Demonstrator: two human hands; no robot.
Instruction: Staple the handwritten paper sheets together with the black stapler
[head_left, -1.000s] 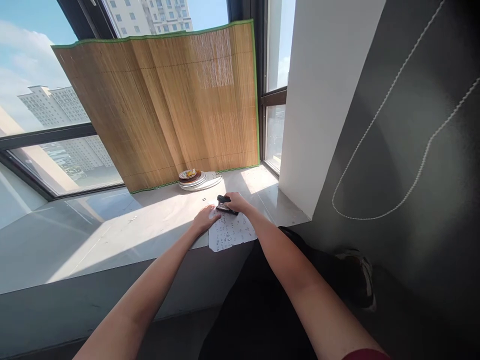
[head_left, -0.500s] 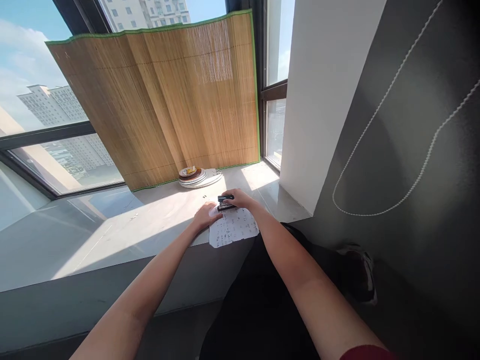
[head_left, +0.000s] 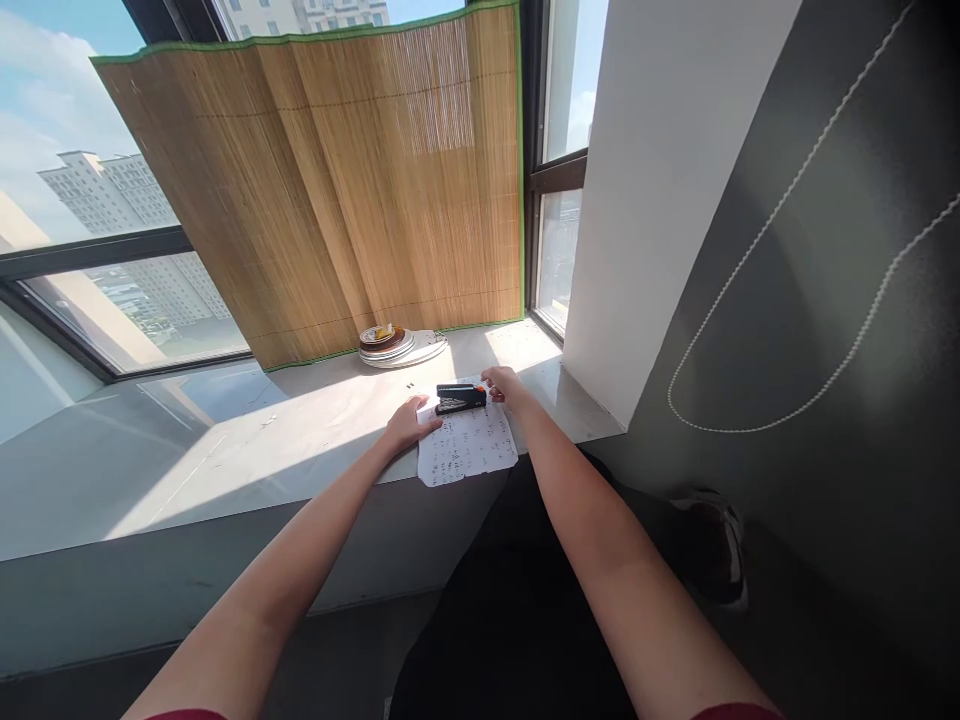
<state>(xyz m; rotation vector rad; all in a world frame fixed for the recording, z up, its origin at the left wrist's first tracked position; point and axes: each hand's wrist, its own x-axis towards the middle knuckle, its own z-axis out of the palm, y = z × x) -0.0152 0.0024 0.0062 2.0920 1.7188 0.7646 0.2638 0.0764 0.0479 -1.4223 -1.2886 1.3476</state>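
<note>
On the sill: a printed sheet of paper (head_left: 466, 446) lies flat by the front edge, its near edge hanging slightly over the lip of the windowsill (head_left: 225, 460).
Stapler: a black stapler (head_left: 460, 397) with an orange tab sits across the far edge of the sheet, toward its left corner, lying level.
Right hand: the right hand (head_left: 504, 384) is at the stapler's right end, fingers loosely curled and touching or nearly touching the orange tab; I can't tell whether it has any real grip, and it isn't wrapped round the body.
Left hand: the left hand (head_left: 409, 422) lies flat, fingers spread, pinning the sheet's left edge to the sill.
Stapler to hand: just left of the right hand's fingertips, just beyond the left hand's fingers, between the two.
Risk, paper: with an edge over the lip, I reckon the sheet could slide or tip off if that flat palm eases, or skew under the stapler.
Risk, stapler: held only by its end, it looks likely to swivel or skid on the smooth stone.
Risk, fingers: left fingertips lie close to the stapler's mouth; a pinch seems possible.
Behind: a stack of plates (head_left: 397, 347) stands at the foot of a bamboo mat (head_left: 337, 180) leaning on the window, well clear of both hands.
</note>
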